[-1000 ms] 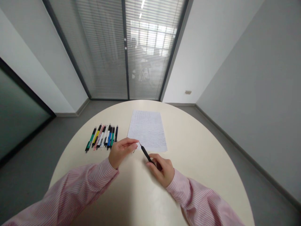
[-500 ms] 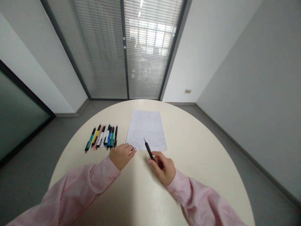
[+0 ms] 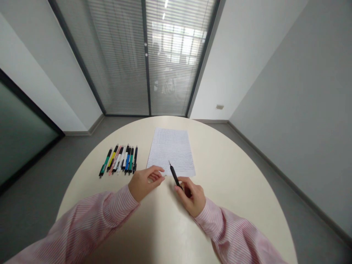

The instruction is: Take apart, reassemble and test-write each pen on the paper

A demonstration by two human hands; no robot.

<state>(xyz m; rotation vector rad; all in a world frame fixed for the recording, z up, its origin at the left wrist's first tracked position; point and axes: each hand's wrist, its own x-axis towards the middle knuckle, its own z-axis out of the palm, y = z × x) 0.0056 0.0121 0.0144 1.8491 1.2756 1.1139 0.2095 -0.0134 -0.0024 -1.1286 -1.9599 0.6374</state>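
My right hand holds a black pen between thumb and fingers. Its thin bare point slants up and left over the lower edge of a written sheet of paper. Just left of the pen, my left hand is curled, thumb and fingertips near each other at the sheet's lower left. A tiny pale piece shows at the thumb tip, too small to name; it appears pinched there. The two hands do not touch.
Several pens with coloured and black grips lie side by side on the left of the round cream table. Beyond the table's far edge stand glass panels with blinds. A wall socket sits low on the right.
My left hand has moved right, toward the pen's point, and its fingers show more clearly. The tiny piece at its fingertips has moved with it. My right hand and the pen stay nearly still.
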